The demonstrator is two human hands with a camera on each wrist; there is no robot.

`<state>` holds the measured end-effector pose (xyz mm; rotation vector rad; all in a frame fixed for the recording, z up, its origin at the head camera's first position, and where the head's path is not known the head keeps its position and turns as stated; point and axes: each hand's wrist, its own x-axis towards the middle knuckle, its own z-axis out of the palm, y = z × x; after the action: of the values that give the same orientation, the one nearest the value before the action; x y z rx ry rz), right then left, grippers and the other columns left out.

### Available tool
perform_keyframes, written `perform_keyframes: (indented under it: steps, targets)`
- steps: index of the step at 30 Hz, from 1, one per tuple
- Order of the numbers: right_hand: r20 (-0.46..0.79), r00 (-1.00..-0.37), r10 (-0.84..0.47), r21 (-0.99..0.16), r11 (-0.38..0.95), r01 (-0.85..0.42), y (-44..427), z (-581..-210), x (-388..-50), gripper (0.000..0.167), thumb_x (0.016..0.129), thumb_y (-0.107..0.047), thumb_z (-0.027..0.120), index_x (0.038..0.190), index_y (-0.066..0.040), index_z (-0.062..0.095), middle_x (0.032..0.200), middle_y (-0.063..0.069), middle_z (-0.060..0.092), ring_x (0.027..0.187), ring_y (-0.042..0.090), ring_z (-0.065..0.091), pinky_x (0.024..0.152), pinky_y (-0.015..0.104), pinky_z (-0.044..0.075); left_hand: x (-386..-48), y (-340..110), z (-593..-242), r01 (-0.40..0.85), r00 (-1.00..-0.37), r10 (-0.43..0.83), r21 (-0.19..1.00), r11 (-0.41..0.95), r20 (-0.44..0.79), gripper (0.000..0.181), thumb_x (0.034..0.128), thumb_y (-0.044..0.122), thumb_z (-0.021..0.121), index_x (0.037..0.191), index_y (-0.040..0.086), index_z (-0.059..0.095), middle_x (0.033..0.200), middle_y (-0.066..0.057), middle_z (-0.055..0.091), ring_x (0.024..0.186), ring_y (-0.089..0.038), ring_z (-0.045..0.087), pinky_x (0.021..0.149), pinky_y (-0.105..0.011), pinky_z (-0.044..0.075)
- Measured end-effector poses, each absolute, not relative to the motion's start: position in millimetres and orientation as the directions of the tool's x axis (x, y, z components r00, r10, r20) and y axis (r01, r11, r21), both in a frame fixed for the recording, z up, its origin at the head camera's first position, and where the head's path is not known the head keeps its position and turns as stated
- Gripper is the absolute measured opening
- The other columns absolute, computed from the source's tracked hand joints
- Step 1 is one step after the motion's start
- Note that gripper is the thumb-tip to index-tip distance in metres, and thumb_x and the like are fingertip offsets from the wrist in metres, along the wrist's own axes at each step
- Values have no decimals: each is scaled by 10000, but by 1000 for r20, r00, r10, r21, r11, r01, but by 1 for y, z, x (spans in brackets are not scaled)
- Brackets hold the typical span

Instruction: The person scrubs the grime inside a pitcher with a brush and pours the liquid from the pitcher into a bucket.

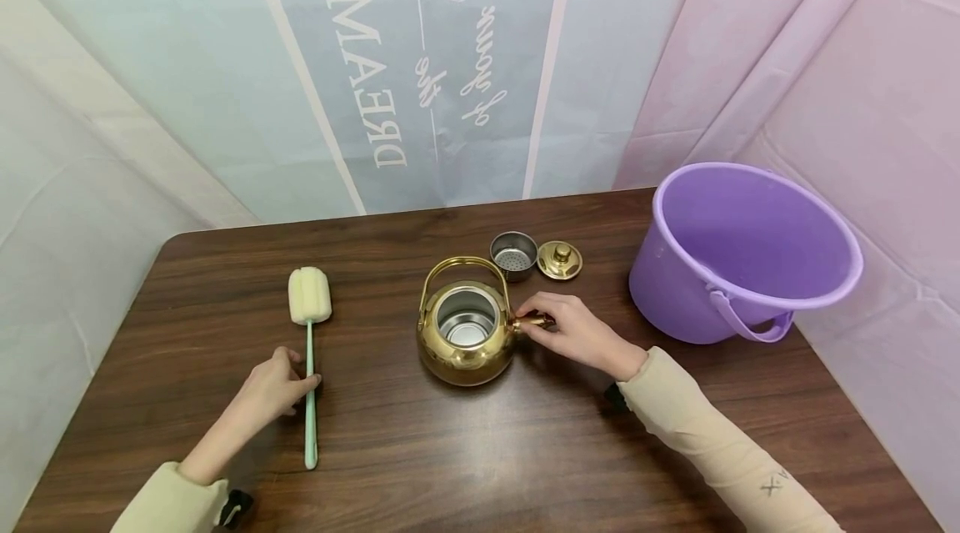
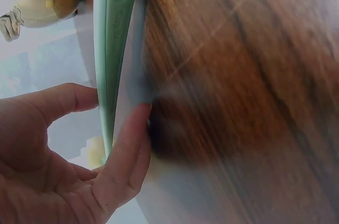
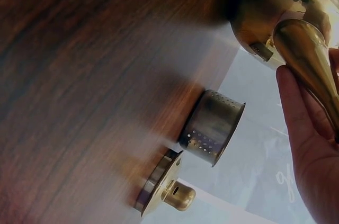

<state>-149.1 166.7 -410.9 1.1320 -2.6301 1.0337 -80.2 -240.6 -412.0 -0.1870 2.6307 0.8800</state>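
Observation:
A gold kettle [image 1: 467, 368] stands lidless on the table, its hoop handle raised and its steel inside showing. At its right side my right hand [image 1: 573, 333] holds the spout [image 3: 307, 57] between thumb and fingers. A sponge brush with a cream head [image 1: 310, 296] and a long green handle [image 2: 109, 38] lies to the left. My left hand [image 1: 273, 387] straddles that handle. In the left wrist view the thumb touches one edge, while the fingertips [image 2: 142, 115] stand apart from the other edge.
Behind the kettle sit a perforated steel strainer cup [image 1: 513, 253] and a gold lid with a knob [image 1: 560, 260]. A purple bucket [image 1: 675, 291] stands at the right, its handle hanging toward the front. A printed cloth backdrop [image 1: 465, 158] rises behind the wooden table [image 1: 390, 450].

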Motion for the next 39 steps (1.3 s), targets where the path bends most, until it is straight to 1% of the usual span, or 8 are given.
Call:
perform_keyframes:
  steps: [6,12,16,23,27,32,39]
  targets:
    - [338,-721,-605,-551,494,-672,167,-411,-149,123,817,-98,652,940,-95,645,925,-12,640,854,120,608,724,275,488,-82,-237,-416,-251,-924,-17,573,780,-382,398,853,113,584,1089,-122,367,791,-170,507,565,-169,574,506,-313,508]
    - [334,-725,-603,-553,497,-668,166,-411,-149,123,817,-101,651,940,-96,645,924,-12,640,858,120,609,733,280,489,-84,-235,-417,-247,-927,-16,576,780,-375,364,840,86,585,1050,-123,374,778,-175,521,510,-174,577,491,-309,502]
    - [333,-724,-604,-558,493,-668,166,-411,-149,125,818,-100,650,943,-94,645,927,-10,640,859,130,611,734,281,489,-84,-233,-417,-253,-922,-16,572,780,-386,352,839,75,583,1044,-132,386,747,-156,517,497,-178,579,491,-308,503]
    - [339,-721,-605,-550,494,-673,167,-412,-149,123,815,-100,653,938,-98,645,924,-14,641,845,121,606,711,268,485,-84,-233,-419,-242,-925,-10,566,788,-380,269,830,28,573,993,-130,427,685,-116,534,484,-181,588,479,-298,502]
    - [338,-720,-605,-553,492,-673,167,-412,-149,124,816,-99,653,940,-96,644,928,-13,640,851,119,606,719,270,486,-84,-235,-416,-237,-925,-6,563,792,-381,205,845,46,555,949,-113,477,687,-100,551,492,-179,590,489,-306,503]
    - [339,-720,-605,-551,493,-674,167,-412,-149,125,816,-101,653,941,-94,644,928,-13,640,856,124,608,729,277,488,-83,-239,-413,-234,-926,-2,569,789,-377,180,869,61,528,949,-99,544,704,-62,604,525,-167,590,508,-308,505]
    - [339,-719,-606,-545,496,-676,168,-412,-149,123,818,-103,652,941,-98,646,924,-16,640,844,120,607,713,271,485,-79,-248,-405,-227,-928,-1,564,794,-373,186,900,73,487,926,-100,550,676,-47,604,552,-152,586,512,-306,480]
